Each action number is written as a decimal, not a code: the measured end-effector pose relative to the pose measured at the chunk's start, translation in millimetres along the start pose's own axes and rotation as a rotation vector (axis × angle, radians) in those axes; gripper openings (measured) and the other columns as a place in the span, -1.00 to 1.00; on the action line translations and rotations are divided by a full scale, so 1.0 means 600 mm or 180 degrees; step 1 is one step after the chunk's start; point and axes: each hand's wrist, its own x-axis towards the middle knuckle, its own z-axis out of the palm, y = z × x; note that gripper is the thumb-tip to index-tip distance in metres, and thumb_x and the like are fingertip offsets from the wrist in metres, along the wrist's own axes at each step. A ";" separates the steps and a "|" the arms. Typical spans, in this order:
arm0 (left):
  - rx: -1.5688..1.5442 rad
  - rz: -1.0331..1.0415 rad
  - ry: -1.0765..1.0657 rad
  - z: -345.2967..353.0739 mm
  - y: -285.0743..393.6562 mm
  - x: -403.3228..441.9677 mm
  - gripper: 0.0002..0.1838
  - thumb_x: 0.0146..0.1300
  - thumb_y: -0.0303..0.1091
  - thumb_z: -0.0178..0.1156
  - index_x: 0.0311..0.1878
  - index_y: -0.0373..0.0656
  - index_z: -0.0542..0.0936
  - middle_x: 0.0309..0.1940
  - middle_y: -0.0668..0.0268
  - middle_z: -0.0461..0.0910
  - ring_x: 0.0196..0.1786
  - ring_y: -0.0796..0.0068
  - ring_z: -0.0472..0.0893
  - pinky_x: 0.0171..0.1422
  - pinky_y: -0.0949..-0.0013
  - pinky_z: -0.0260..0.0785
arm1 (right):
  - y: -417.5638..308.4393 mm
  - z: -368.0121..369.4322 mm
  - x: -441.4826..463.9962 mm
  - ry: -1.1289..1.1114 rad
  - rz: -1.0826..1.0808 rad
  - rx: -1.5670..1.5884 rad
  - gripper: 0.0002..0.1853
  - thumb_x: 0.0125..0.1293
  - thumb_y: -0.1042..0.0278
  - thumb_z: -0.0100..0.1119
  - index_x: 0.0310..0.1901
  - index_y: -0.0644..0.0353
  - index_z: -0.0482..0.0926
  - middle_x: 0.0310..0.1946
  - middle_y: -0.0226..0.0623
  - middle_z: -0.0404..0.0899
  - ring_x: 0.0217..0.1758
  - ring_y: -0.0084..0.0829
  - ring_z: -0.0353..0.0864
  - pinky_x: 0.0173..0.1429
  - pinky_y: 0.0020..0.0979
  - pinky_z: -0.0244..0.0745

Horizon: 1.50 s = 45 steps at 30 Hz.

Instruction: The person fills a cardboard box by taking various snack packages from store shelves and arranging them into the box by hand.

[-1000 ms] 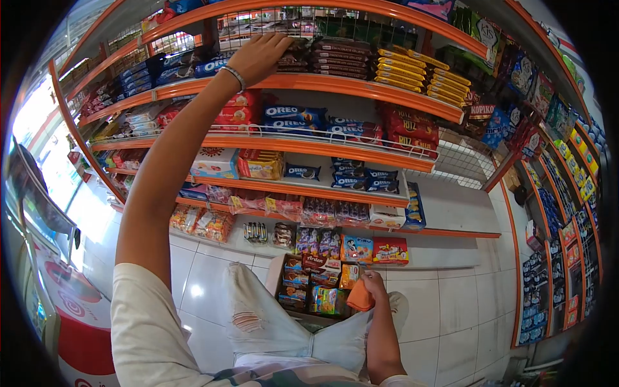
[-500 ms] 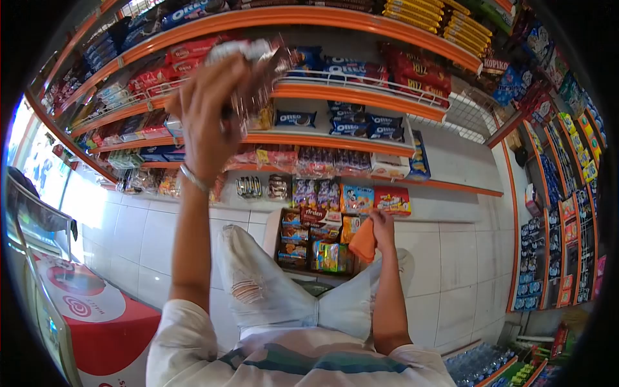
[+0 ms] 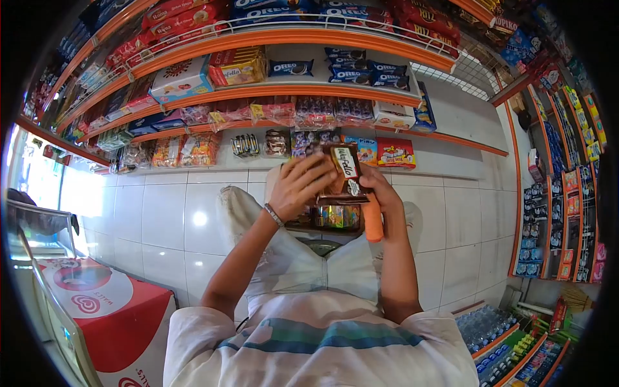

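A brown Wafello wafer pack (image 3: 348, 169) is held in front of me, above the snack box between my legs. My left hand (image 3: 302, 186) has its fingers over the pack's left side; its thumb is hidden. At the other edge, my right hand (image 3: 383, 188) grips the pack and also a bunched orange cloth (image 3: 373, 220), which hangs below the fingers. Under the pack, colourful snack packs (image 3: 338, 217) show in the box, which is mostly covered by the pack and my hands.
Orange-edged shelves (image 3: 284, 93) with biscuits span the front. Blue Oreo packs (image 3: 291, 68) and a red snack box (image 3: 396, 153) stand there. A red-and-white freezer (image 3: 122, 322) is at lower left. Side racks (image 3: 554, 219) stand right; bottles (image 3: 487, 329) sit at lower right.
My left hand has come down from the upper shelves with the wafer pack, to my right hand. My right hand now holds the pack along with the cloth. The view has tilted down.
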 end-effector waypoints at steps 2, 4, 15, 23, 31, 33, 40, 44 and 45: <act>0.0033 -0.0204 -0.0131 0.004 -0.005 0.000 -0.49 0.05 -0.46 0.10 0.16 0.05 0.50 0.19 0.36 0.46 0.34 0.31 0.33 0.34 0.17 0.13 | 0.009 0.000 0.004 0.0412 0.0032 -0.0327 -0.35 0.03 0.27 0.23 0.19 0.32 0.36 0.02 -0.26 0.52 -0.02 -0.45 0.57 0.09 -0.46 0.47; -0.0113 -0.0313 -0.0197 0.015 -0.008 -0.003 -0.44 0.01 -0.50 0.13 0.17 0.09 0.49 0.21 0.37 0.44 0.35 0.29 0.31 0.31 0.17 0.16 | 0.013 -0.001 0.004 0.0459 0.0073 -0.0298 -0.37 -0.01 0.36 0.16 0.18 0.31 0.37 -0.03 -0.28 0.53 -0.05 -0.46 0.57 0.09 -0.47 0.47; -0.2582 -0.1257 -0.0691 0.033 -0.024 -0.019 -0.04 -0.36 -0.88 0.06 0.27 0.04 0.46 0.52 0.15 -0.27 0.54 0.14 -0.19 0.51 0.25 -0.11 | 0.065 -0.061 0.005 0.0758 0.0389 -0.0884 -0.38 0.00 0.33 0.19 0.19 0.25 0.38 -0.02 -0.31 0.51 0.00 -0.46 0.52 0.15 -0.46 0.38; -0.4105 -0.2341 -0.1104 0.034 -0.056 -0.050 -0.45 0.06 -0.75 -0.17 0.11 -0.14 0.52 0.46 0.19 0.00 0.48 0.24 0.06 0.46 0.27 -0.01 | 0.090 -0.073 0.015 0.0504 0.0510 -0.0893 -0.33 0.02 0.32 0.22 0.23 0.25 0.32 -0.01 -0.33 0.49 0.05 -0.49 0.46 0.18 -0.50 0.31; -0.2501 -0.2732 0.0131 0.224 -0.046 -0.134 -0.40 0.36 -0.21 0.10 0.28 -0.31 0.07 0.18 0.13 0.23 0.23 0.40 0.29 0.36 0.33 0.12 | 0.150 -0.117 0.057 0.0629 0.0641 -0.1627 -0.30 0.00 0.26 0.23 0.25 0.21 0.32 0.06 -0.33 0.47 0.07 -0.47 0.44 0.21 -0.45 0.28; -0.1841 -0.2593 0.0542 0.260 -0.036 -0.156 -0.31 0.33 -0.20 0.16 0.33 -0.26 0.02 0.13 0.19 0.32 0.22 0.44 0.31 0.35 0.36 0.11 | 0.140 -0.100 0.053 0.0714 0.0782 -0.1700 -0.31 -0.01 0.22 0.23 0.23 0.19 0.34 0.03 -0.31 0.49 0.08 -0.47 0.43 0.21 -0.45 0.28; -0.4236 -0.4759 -0.1187 0.211 -0.079 -0.128 -0.08 0.33 0.07 0.10 0.48 -0.08 -0.24 0.11 0.33 0.41 0.11 0.55 0.42 0.11 0.39 0.34 | 0.163 -0.093 0.067 0.0567 0.0904 -0.2258 -0.37 0.03 0.18 0.17 0.19 0.18 0.35 -0.03 -0.28 0.52 -0.01 -0.45 0.47 0.16 -0.42 0.30; -0.4147 -0.4634 -0.1293 0.251 -0.099 -0.156 -0.04 0.35 0.06 0.06 0.48 -0.05 -0.38 -0.06 0.41 0.41 -0.08 0.63 0.40 0.01 0.46 0.33 | 0.205 -0.108 0.091 0.0631 0.1117 -0.2246 -0.50 0.12 0.17 0.07 0.09 0.20 0.39 -0.17 -0.31 0.51 -0.12 -0.49 0.45 0.00 -0.41 0.36; -0.4310 -0.4376 -0.0941 0.264 -0.098 -0.162 -0.15 0.38 -0.03 0.05 0.43 -0.19 -0.26 -0.56 0.43 0.41 -0.57 0.64 0.35 -0.45 0.50 0.26 | 0.220 -0.120 0.096 0.0653 0.1170 -0.2036 -0.41 0.15 0.14 0.08 0.18 0.27 0.26 -0.07 -0.26 0.49 -0.06 -0.43 0.48 0.04 -0.37 0.38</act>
